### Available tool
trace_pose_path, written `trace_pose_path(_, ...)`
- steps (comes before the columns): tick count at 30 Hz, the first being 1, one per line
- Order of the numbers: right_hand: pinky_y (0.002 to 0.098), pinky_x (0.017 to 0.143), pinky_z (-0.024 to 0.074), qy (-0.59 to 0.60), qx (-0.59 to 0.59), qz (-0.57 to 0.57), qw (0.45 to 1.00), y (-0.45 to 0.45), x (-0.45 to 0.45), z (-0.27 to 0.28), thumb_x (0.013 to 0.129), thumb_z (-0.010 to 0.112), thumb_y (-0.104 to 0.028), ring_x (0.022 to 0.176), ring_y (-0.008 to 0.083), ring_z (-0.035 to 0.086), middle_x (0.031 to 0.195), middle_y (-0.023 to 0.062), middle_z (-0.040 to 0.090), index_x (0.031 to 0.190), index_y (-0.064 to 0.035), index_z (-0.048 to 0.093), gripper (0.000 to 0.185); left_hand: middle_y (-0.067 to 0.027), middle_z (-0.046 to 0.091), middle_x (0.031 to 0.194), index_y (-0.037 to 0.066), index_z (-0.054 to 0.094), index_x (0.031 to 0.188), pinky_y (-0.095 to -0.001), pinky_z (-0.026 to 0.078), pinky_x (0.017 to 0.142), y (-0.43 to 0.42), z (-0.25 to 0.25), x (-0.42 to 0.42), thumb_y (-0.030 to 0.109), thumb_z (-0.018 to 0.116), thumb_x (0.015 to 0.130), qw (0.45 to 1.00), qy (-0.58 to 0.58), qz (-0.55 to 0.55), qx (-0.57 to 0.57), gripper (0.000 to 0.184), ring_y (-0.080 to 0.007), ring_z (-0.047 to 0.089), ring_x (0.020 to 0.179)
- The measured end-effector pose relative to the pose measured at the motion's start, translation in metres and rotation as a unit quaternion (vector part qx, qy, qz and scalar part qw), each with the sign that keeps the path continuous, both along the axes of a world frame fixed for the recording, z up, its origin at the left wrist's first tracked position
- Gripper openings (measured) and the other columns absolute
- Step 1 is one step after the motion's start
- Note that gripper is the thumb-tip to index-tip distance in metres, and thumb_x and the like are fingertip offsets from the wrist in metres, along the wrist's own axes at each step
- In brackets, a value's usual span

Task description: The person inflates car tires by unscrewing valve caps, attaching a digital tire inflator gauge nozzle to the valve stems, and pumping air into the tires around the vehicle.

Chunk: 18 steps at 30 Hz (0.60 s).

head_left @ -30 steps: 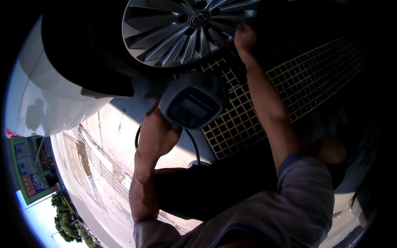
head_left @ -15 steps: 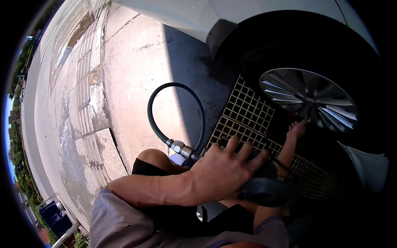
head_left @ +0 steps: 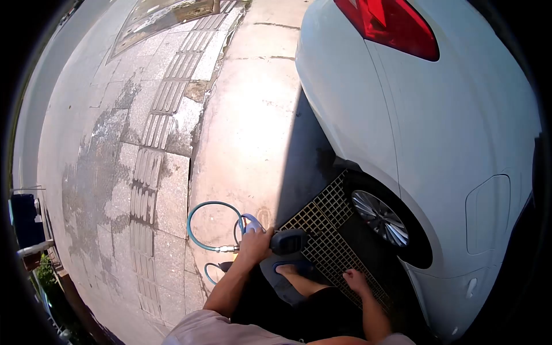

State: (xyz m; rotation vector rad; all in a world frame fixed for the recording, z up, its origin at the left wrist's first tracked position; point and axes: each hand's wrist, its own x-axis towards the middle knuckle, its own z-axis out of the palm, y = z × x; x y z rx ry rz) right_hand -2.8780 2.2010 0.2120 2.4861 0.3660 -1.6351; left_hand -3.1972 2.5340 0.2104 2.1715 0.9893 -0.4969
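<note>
My left hand [head_left: 254, 248] is wrapped around a black air impact wrench [head_left: 288, 241], held in front of my knees. An air hose [head_left: 190, 221] joins it through a metal coupling [head_left: 228, 249] and loops to the left. My right hand [head_left: 356, 280] is closed, over the yellowish floor grating [head_left: 329, 214], apart from the car. Whatever it may hold is hidden. Right of the grating stands the rear wheel [head_left: 380, 217] of a white car [head_left: 454, 132], with a multi-spoke silver rim.
A red tail light [head_left: 397, 26] is at the car's top end. My foot in a slipper [head_left: 287, 268] rests beside the grating. A bluish-white object [head_left: 251, 222] lies by the hose. Tactile paving [head_left: 146, 172] runs along the left, and a dark blue bin-like object [head_left: 26, 218] stands beyond.
My view has risen and drawn back, showing more of the car. My right hand has left the wheel rim and moved back towards me. The impact wrench stays in my left hand.
</note>
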Motion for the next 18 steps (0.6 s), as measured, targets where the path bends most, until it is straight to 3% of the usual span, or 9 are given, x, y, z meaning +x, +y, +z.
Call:
trace_pose_path(1,0.0417,0.094,0.0558,-0.005,0.035,0.024,0.999,-0.016,-0.004,0.029,0.103,0.064,-0.037,0.111,0.028,0.069,0.123,0.0144,0.07,0.131,-0.0028,0.065,0.044,-0.023,0.067,0.118,0.013,0.058,0.138,-0.0516,0.055,0.093,0.01,0.039,-0.027,0.027,0.078,0.072,0.997,0.045,0.053,-0.04,0.071,-0.0439,0.064,0.114)
trace_pose_path(3,0.0409,0.084,0.0585,-0.015,0.019,-0.12,0.992,-0.033,-0.015,0.076,0.103,0.065,-0.031,0.096,0.0234,0.071,0.11,0.0116,0.072,0.127,-0.0026,0.067,0.038,-0.022,0.066,0.125,0.015,0.055,0.143,-0.052,0.055,0.095,0.021,0.09,-0.09,0.024,0.072,0.074,0.987,0.086,0.126,-0.05,0.071,-0.0431,0.063,0.118)
trace_pose_path(5,0.0395,0.075,0.0592,-0.044,0.001,-0.214,0.976,-0.032,-0.028,0.141,0.103,0.065,-0.026,0.083,0.0197,0.07,0.1,0.0105,0.071,0.123,-0.0024,0.068,0.031,-0.0273,0.066,0.126,0.009,0.055,0.14,-0.0537,0.052,0.1,0.03,0.127,-0.145,0.021,0.067,0.077,0.967,0.114,0.22,-0.052,0.066,-0.0478,0.062,0.119)
trace_pose_path(8,0.0434,0.069,0.0603,-0.09,-0.031,-0.281,0.955,-0.022,-0.052,0.21,0.103,0.061,-0.02,0.075,0.0264,0.069,0.092,0.0131,0.07,0.109,0.0015,0.068,0.023,-0.0325,0.068,0.12,0.001,0.064,0.131,-0.0519,0.052,0.101,0.046,0.166,-0.223,0.015,0.065,0.075,0.931,0.091,0.35,-0.039,0.058,-0.048,0.066,0.114)
trace_pose_path(10,0.0469,0.07,0.0577,-0.123,-0.05,-0.309,0.942,-0.008,-0.072,0.234,0.104,0.06,-0.022,0.079,0.0278,0.07,0.089,0.0158,0.071,0.105,0.0025,0.072,0.027,-0.0329,0.072,0.109,-0.005,0.072,0.113,-0.0496,0.057,0.091,0.059,0.166,-0.264,0.012,0.065,0.072,0.922,0.091,0.371,-0.058,0.045,-0.0454,0.072,0.104)
trace_pose_path(11,0.0468,0.071,0.0578,-0.125,-0.051,-0.32,0.938,0.001,-0.081,0.241,0.104,0.06,-0.022,0.079,0.0278,0.07,0.09,0.0157,0.071,0.106,0.0022,0.071,0.027,-0.0375,0.07,0.106,-0.001,0.072,0.118,-0.0513,0.057,0.088,0.075,0.19,-0.266,0.012,0.07,0.069,0.897,0.102,0.409,-0.135,0.051,-0.0468,0.072,0.097)
trace_pose_path(13,0.0468,0.071,0.0579,-0.113,-0.047,-0.332,0.935,0.025,-0.097,0.248,0.104,0.06,-0.022,0.08,0.0278,0.07,0.091,0.0155,0.071,0.107,0.0016,0.071,0.027,-0.0249,0.074,0.084,-0.003,0.076,0.107,-0.0515,0.054,0.058,0.091,0.207,-0.261,0.008,0.069,0.069,0.825,0.059,0.541,-0.149,0.041,-0.0353,0.071,0.074)
trace_pose_path(14,0.0467,0.071,0.0579,-0.108,-0.041,-0.336,0.935,0.04,-0.097,0.247,0.104,0.06,-0.023,0.081,0.0279,0.07,0.092,0.0155,0.071,0.107,0.0014,0.071,0.027,-0.0213,0.071,0.076,-0.006,0.074,0.107,-0.0506,0.051,0.052,0.103,0.179,-0.269,0.009,0.064,0.072,0.846,0.067,0.508,-0.145,0.039,-0.0322,0.067,0.068)
trace_pose_path(18,0.0466,0.073,0.058,-0.078,-0.014,-0.33,0.941,0.119,-0.101,0.232,0.104,0.06,-0.024,0.082,0.0279,0.07,0.094,0.0152,0.071,0.109,0.0002,0.07,0.026,-0.0211,0.07,0.077,-0.006,0.073,0.105,-0.0505,0.051,0.054,0.166,0.151,-0.233,0.009,0.065,0.072,0.796,0.022,0.582,-0.163,0.036,-0.0323,0.066,0.07)
